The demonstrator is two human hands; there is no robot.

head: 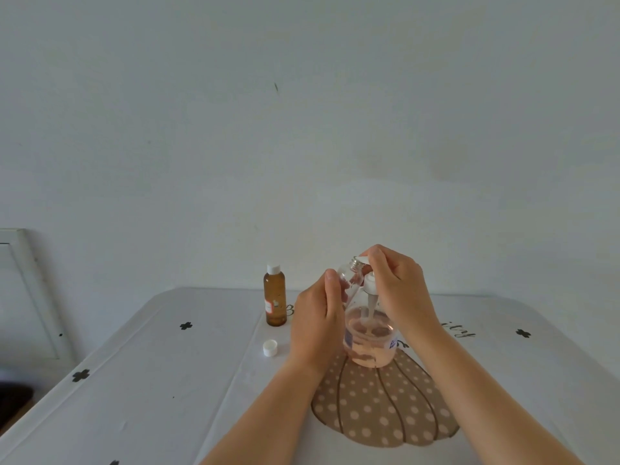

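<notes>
Two hands: the left hand [315,327] grips the small clear plastic bottle [350,280], tilted above the table. The right hand [399,283] curls round the white pump head [370,285] of the round pink-liquid dispenser bottle [372,344].
Done: the small bottle is uncapped, with its mouth at the spout. The white screw cap [270,348] lies on the white tablecloth [167,380].
Left: probably pumping, filling and recapping.
Aside: the amber bottle [275,298] stands capped.

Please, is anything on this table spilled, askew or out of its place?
No spill shows. A white cap lies loose on the cloth near the amber bottle, which has its own cap. The left hand holds a clear bottle tilted, mouth open at the pump that the right hand grips.
</notes>
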